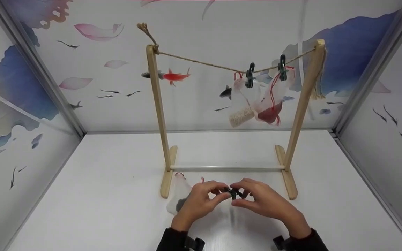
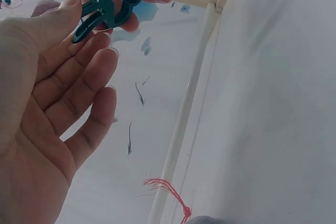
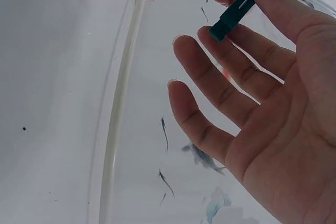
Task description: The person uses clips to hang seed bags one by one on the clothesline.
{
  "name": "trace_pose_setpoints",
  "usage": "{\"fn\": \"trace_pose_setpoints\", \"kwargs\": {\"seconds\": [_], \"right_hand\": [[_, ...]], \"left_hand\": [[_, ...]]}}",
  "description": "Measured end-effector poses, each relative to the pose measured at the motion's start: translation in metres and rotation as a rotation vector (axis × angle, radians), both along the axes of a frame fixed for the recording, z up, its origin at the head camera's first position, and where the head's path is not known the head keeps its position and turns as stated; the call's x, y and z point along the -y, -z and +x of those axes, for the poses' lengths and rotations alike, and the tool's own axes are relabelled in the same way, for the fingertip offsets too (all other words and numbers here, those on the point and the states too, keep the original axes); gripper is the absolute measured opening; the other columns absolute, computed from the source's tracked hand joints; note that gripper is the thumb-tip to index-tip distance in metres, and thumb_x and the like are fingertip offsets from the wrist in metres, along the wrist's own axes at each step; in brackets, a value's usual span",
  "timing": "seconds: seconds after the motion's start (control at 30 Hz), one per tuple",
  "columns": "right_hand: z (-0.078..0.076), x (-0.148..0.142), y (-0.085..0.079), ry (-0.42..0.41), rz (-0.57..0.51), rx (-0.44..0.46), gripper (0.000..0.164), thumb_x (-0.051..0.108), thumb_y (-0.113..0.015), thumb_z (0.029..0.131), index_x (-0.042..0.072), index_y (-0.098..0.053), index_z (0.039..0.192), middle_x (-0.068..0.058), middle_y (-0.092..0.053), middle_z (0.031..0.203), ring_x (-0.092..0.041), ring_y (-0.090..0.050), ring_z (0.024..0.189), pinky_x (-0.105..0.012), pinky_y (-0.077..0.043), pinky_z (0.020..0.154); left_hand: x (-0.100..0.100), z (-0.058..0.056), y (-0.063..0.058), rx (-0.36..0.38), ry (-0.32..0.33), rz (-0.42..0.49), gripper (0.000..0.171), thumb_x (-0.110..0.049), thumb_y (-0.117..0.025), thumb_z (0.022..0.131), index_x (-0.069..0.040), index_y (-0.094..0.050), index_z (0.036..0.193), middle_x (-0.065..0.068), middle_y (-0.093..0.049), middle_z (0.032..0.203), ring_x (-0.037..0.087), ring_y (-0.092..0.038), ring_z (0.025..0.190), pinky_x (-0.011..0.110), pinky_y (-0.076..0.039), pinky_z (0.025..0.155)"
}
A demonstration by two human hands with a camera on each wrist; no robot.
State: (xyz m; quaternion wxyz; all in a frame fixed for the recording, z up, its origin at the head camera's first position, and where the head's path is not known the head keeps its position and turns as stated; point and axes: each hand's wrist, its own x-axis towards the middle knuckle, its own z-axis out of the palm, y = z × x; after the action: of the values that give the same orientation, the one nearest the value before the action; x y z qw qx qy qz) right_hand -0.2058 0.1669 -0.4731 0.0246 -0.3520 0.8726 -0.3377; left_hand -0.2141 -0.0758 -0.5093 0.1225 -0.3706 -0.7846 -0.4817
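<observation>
A dark green clothespin [image 1: 234, 193] is between the two hands, low over the white table in front of the wooden stand. In the left wrist view my left hand [image 1: 202, 200] pinches the handle end of the clothespin [image 2: 105, 6] between thumb and fingers. My right hand [image 1: 263, 199] pinches it from the other side; in the right wrist view the clothespin [image 3: 231, 17] sticks out by the thumb, the other fingers loosely bent. A sheer white drawstring bag [image 1: 180, 186] with something dark inside lies beside the left hand, partly hidden by it.
A wooden stand [image 1: 300, 115] carries a sagging rope [image 1: 201, 63]. Green clothespins [image 1: 250, 75] hold two sheer bags on it, one with a pale roll [image 1: 242, 116], one with a red item [image 1: 270, 113]. A white rod [image 1: 227, 168] joins the feet. Printed walls surround the table.
</observation>
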Motion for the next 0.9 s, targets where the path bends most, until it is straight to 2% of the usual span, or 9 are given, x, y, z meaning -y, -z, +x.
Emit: {"fn": "trace_pose_setpoints", "kwargs": {"seconds": [0.2, 0.4, 0.57, 0.7, 0.8, 0.9], "right_hand": [[0.000, 0.001, 0.001, -0.017, -0.021, -0.018, 0.045, 0.044, -0.063, 0.099, 0.015, -0.063, 0.134, 0.007, -0.066, 0.117, -0.007, -0.065, 0.091, -0.031, -0.055, 0.077], [-0.001, 0.001, 0.002, 0.019, 0.000, 0.030, 0.055, 0.049, -0.067, 0.095, 0.012, -0.062, 0.136, 0.005, -0.066, 0.114, -0.011, -0.067, 0.090, -0.037, -0.057, 0.076], [-0.002, 0.003, 0.002, 0.056, -0.026, 0.073, 0.048, 0.048, -0.070, 0.093, 0.012, -0.068, 0.125, 0.001, -0.070, 0.108, -0.012, -0.068, 0.085, -0.041, -0.058, 0.076], [-0.001, 0.006, 0.001, 0.065, -0.040, 0.081, 0.044, 0.046, -0.070, 0.094, 0.010, -0.069, 0.120, 0.005, -0.070, 0.102, -0.011, -0.068, 0.083, -0.039, -0.058, 0.076], [0.000, 0.008, 0.000, 0.073, -0.038, 0.073, 0.041, 0.047, -0.067, 0.096, 0.012, -0.070, 0.118, 0.008, -0.069, 0.100, -0.009, -0.068, 0.083, -0.034, -0.057, 0.075], [0.000, 0.013, 0.001, 0.082, -0.031, 0.063, 0.038, 0.048, -0.064, 0.098, 0.015, -0.070, 0.116, 0.009, -0.069, 0.099, -0.007, -0.067, 0.083, -0.030, -0.056, 0.074]], "left_hand": [[0.000, -0.002, 0.001, -0.025, -0.005, 0.053, 0.020, -0.025, -0.072, 0.095, -0.009, -0.077, 0.106, -0.005, -0.075, 0.096, 0.003, -0.066, 0.081, 0.025, -0.054, 0.069], [0.006, -0.002, -0.003, 0.040, -0.012, 0.079, 0.021, -0.027, -0.069, 0.098, -0.011, -0.077, 0.108, -0.007, -0.075, 0.098, 0.007, -0.068, 0.083, 0.026, -0.055, 0.071], [0.011, -0.001, -0.007, 0.115, -0.045, 0.120, 0.019, -0.026, -0.068, 0.098, -0.013, -0.078, 0.108, -0.009, -0.074, 0.091, 0.009, -0.068, 0.080, 0.031, -0.055, 0.071], [0.013, -0.002, -0.008, 0.125, -0.052, 0.147, 0.015, -0.019, -0.069, 0.098, -0.011, -0.078, 0.107, -0.007, -0.075, 0.089, 0.012, -0.069, 0.079, 0.031, -0.055, 0.071], [0.019, -0.001, -0.014, 0.111, -0.070, 0.173, 0.013, -0.010, -0.070, 0.096, -0.006, -0.078, 0.106, -0.001, -0.075, 0.089, 0.016, -0.070, 0.078, 0.031, -0.055, 0.070], [0.030, 0.004, -0.027, 0.072, -0.105, 0.209, 0.012, 0.000, -0.069, 0.094, 0.001, -0.076, 0.104, 0.006, -0.075, 0.089, 0.022, -0.071, 0.077, 0.031, -0.057, 0.069]]}}
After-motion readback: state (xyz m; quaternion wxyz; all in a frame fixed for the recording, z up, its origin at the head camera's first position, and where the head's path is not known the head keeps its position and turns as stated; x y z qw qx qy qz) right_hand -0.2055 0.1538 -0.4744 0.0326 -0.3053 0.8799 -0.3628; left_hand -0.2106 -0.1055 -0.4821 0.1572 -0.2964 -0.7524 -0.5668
